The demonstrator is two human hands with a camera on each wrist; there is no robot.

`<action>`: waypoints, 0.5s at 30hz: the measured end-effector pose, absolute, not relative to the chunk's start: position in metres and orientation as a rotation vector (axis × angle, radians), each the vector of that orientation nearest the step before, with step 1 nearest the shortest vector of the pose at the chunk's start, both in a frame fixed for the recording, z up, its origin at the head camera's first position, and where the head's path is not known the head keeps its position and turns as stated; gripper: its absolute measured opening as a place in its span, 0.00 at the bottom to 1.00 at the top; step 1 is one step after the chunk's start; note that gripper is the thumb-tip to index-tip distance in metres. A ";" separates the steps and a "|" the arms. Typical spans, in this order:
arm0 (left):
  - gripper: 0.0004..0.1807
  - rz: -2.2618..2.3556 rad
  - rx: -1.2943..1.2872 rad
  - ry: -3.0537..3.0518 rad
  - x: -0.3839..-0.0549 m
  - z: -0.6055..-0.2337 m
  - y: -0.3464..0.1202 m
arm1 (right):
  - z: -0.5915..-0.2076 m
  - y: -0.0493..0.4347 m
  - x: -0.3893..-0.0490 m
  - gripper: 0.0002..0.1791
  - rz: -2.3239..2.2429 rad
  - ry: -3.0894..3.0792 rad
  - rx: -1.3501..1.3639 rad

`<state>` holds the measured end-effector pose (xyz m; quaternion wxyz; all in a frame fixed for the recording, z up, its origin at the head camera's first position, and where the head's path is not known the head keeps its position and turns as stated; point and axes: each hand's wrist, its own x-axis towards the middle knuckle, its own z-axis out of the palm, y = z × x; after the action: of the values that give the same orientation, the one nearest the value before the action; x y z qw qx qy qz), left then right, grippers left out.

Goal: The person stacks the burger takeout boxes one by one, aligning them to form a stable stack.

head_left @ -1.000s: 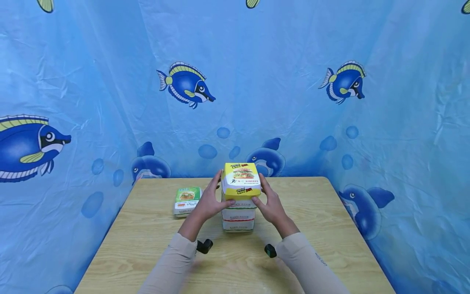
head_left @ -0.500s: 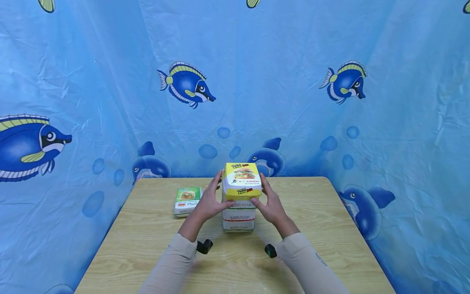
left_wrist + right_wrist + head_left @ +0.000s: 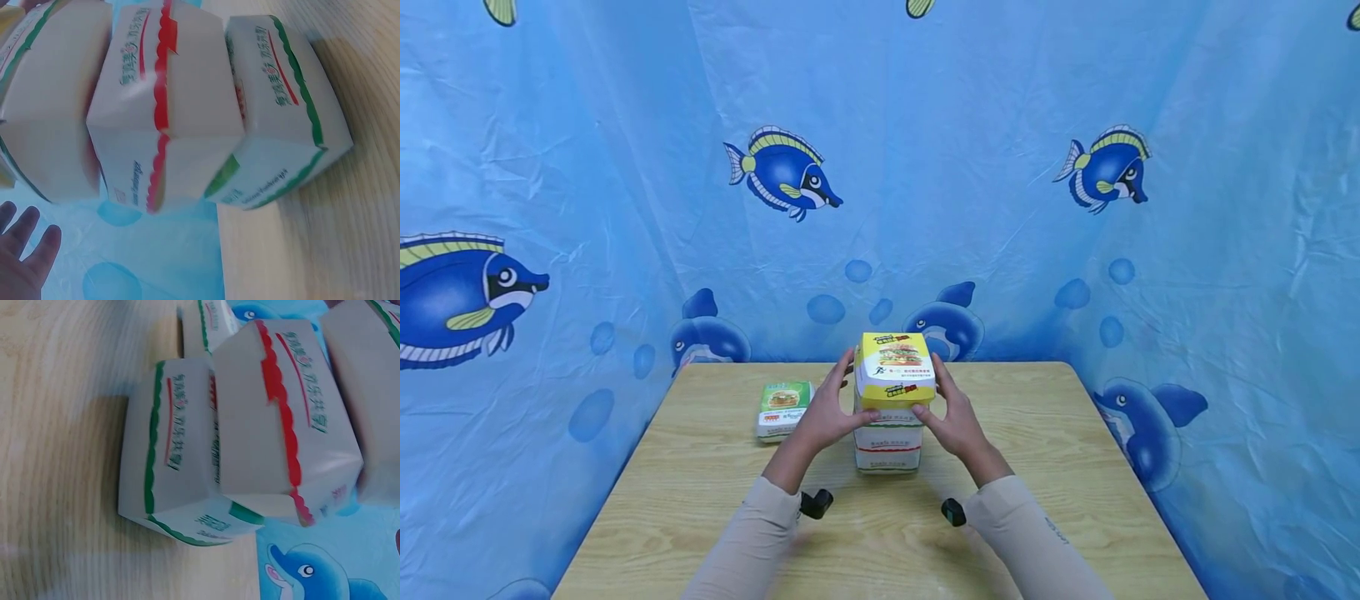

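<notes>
From here I see the left hand [image 3: 832, 412] and right hand [image 3: 956, 417] clamped on opposite sides of the yellow box [image 3: 897, 362], at the top of the upright white stack [image 3: 887, 450] on the table [image 3: 1037, 442]. Its burger print faces up, and it looks too square for me to name a long axis. Its back and underside are hidden, so I can't tell whether it rests fully.

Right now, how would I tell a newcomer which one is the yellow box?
On the wooden table before the blue fish curtain, find the white boxes stacked near the middle. At the top of that stack, held in the person's left hand and right hand, is the yellow box. Its yellow top sets it apart; the lone box to the left shows green on top.
</notes>
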<state>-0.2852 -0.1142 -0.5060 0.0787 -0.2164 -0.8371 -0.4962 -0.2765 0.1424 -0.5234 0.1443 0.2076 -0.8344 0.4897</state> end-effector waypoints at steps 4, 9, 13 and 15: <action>0.63 -1.447 -0.586 -2.554 -0.283 -0.511 -0.120 | -0.523 0.147 -0.278 0.51 1.418 -2.414 0.596; 0.63 -1.412 -0.486 -2.618 -0.277 -0.518 -0.134 | -0.522 0.149 -0.278 0.52 1.414 -2.405 0.626; 0.62 -1.357 -0.442 -2.660 -0.277 -0.525 -0.152 | -0.520 0.150 -0.277 0.52 1.413 -2.385 0.649; 0.62 -1.312 -0.418 -2.685 -0.278 -0.530 -0.162 | -0.519 0.150 -0.276 0.51 1.412 -2.369 0.652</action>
<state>-0.2780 -0.1622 -0.5301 0.0622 -0.1384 -0.8881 -0.4339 -0.2762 0.1504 -0.5186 0.1533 0.2273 -0.8261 0.4923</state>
